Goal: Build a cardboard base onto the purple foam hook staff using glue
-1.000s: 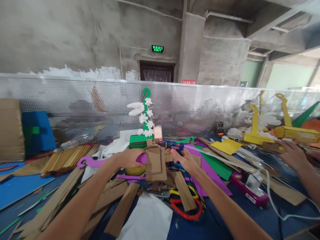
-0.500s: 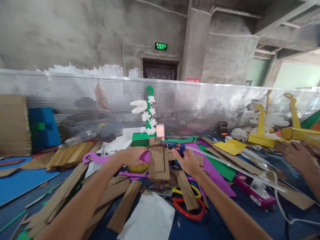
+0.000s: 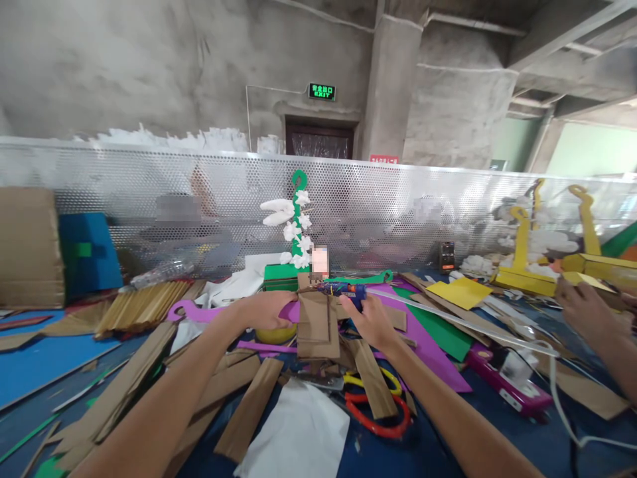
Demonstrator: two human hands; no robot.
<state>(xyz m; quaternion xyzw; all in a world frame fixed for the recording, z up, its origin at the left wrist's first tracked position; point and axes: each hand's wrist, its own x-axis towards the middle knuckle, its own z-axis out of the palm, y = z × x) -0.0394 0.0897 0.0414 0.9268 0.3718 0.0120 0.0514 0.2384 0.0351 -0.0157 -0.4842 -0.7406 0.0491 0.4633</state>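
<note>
My left hand (image 3: 269, 310) is closed on a purple foam piece (image 3: 291, 311), beside an upright cardboard piece (image 3: 314, 325). A blue glue gun (image 3: 348, 291) is in my right hand (image 3: 371, 318), its nozzle pointing left at the top of the cardboard. A long clear glue stick (image 3: 448, 318) reaches out from its back to the right. Behind the cardboard stands a green hook-topped stem (image 3: 299, 180) with white flowers, on a green box (image 3: 279, 277). Under my left hand lies a yellow round object (image 3: 275, 334), partly hidden.
Red-handled scissors (image 3: 381, 425) and cardboard strips (image 3: 249, 411) lie in front. At the right are a magenta power strip (image 3: 507, 385), yellow stands (image 3: 522, 259) and another person's hand (image 3: 582, 305). A perforated metal screen (image 3: 223, 199) runs behind.
My hands and the glue gun have barely moved; the glue gun tilts slightly differently. The other person's hand at the right has shifted, with a yellow piece now showing beside it.
</note>
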